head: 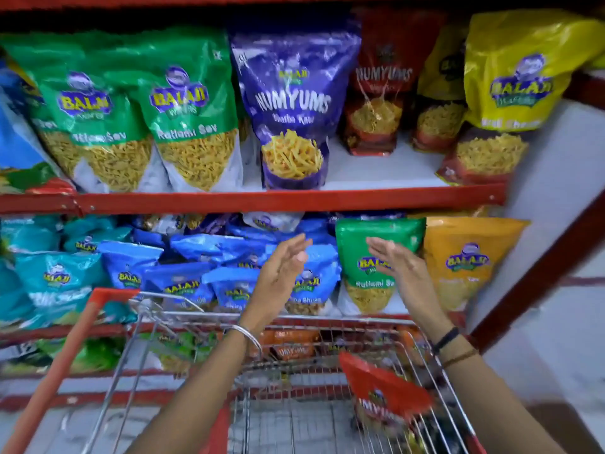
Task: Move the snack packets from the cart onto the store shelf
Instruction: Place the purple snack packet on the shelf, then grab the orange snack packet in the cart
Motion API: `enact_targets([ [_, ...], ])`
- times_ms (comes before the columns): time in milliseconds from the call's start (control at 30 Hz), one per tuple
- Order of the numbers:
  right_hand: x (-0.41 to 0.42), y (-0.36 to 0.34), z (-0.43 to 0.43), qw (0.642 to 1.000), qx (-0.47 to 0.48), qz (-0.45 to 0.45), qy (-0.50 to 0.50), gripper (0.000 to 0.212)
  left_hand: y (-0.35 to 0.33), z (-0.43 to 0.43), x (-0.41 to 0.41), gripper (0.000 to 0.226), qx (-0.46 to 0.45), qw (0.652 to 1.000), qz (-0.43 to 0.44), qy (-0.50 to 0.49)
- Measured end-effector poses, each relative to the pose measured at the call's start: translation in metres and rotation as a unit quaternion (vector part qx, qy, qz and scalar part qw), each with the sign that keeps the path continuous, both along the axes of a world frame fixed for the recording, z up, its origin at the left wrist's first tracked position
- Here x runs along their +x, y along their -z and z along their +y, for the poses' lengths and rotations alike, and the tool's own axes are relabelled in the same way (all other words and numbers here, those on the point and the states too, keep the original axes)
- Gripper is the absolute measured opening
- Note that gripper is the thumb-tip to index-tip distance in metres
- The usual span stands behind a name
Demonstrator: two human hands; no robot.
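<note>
Both my hands are raised over the wire cart (157, 314), in front of the middle shelf. My left hand (281, 273) is open, fingers apart, in front of the blue packets (229, 286). My right hand (397, 267) is open too, palm facing left, just before a green Ratlami Sev packet (363, 253) standing on that shelf. Neither hand holds anything. A red Numyums packet (383, 391) lies tilted in the cart at the right, below my right forearm. More packets show through the cart's far wires.
The upper shelf (262, 199) holds green, purple (291, 109), red and yellow packets, with bare white shelf between the purple and the yellow ones. An orange packet (468, 260) stands right of the green one. The cart's red handle (65, 358) runs at lower left.
</note>
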State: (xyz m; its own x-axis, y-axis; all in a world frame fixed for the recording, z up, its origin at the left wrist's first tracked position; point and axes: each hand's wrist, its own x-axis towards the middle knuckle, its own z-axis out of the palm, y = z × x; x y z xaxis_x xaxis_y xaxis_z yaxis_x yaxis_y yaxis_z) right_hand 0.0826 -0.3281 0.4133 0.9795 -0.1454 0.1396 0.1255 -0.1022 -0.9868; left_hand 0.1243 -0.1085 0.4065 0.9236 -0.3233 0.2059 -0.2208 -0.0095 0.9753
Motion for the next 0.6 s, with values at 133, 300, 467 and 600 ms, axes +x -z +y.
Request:
enact_targets([
  [133, -0.065, 0.078, -0.023, 0.990, -0.076, 0.110, 0.054, 0.047, 0.068, 0.005, -0.022, 0.032, 0.062, 0.992, 0.106, 0.029],
  [300, -0.118, 0.150, -0.051, 0.961, -0.138, 0.234, 0.058, 0.027, 0.152, -0.001, -0.044, 0.038, 0.117, 0.968, 0.220, 0.029],
  [467, -0.132, 0.202, -0.065, 0.919, -0.148, 0.365, 0.028, 0.048, 0.231, -0.025, -0.052, 0.059, 0.183, 0.929, 0.314, 0.075],
  [600, -0.124, 0.247, -0.074, 0.875, -0.150, 0.456, -0.060, 0.051, 0.286, -0.056, -0.054, 0.073, 0.222, 0.900, 0.356, 0.115],
])
